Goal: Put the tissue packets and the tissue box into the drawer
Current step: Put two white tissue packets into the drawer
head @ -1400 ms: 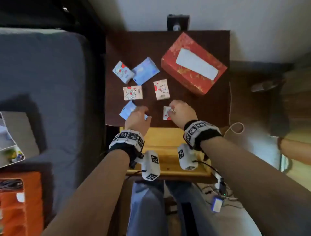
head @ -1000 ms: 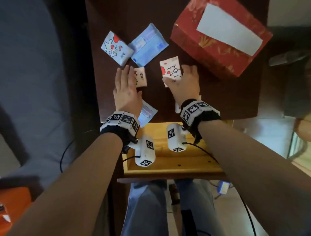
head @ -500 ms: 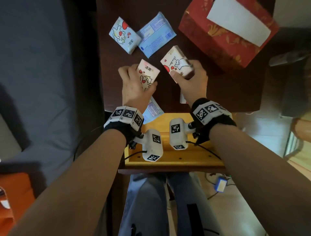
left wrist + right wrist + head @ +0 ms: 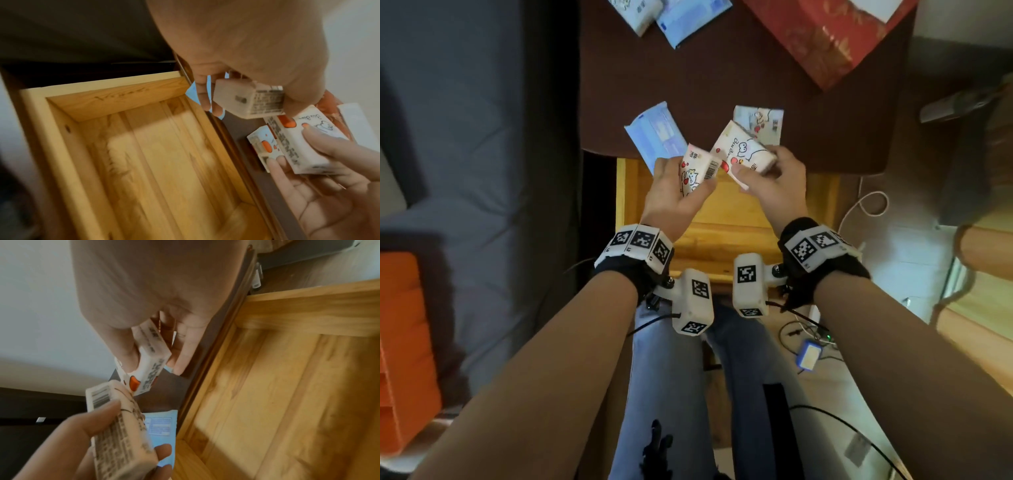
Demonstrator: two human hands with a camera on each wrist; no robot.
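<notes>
My left hand (image 4: 683, 185) grips a white cat-print tissue packet (image 4: 697, 168) above the back of the open wooden drawer (image 4: 726, 219). Beside it, my right hand (image 4: 763, 171) grips a white bear-print packet (image 4: 743, 149). The drawer floor (image 4: 154, 162) shows bare wood. In the left wrist view the fingers curl round the cat packet (image 4: 251, 100); in the right wrist view the thumb and fingers pinch the bear packet (image 4: 150, 360). A blue packet (image 4: 654, 132) overhangs the table's front edge, and a printed packet (image 4: 762, 121) lies behind my right hand. The red tissue box (image 4: 825, 37) stands at the back right.
Two more packets, one printed (image 4: 640, 10) and one blue (image 4: 690, 19), lie at the back of the dark brown table (image 4: 722, 75). A grey bed (image 4: 476, 137) is on the left. Cables and a small blue device (image 4: 808, 356) lie on the floor at the right.
Both hands have lifted their packets off the table and drawn them back toward me, over the open drawer. The view has tilted down, so the tissue box sits near the top edge.
</notes>
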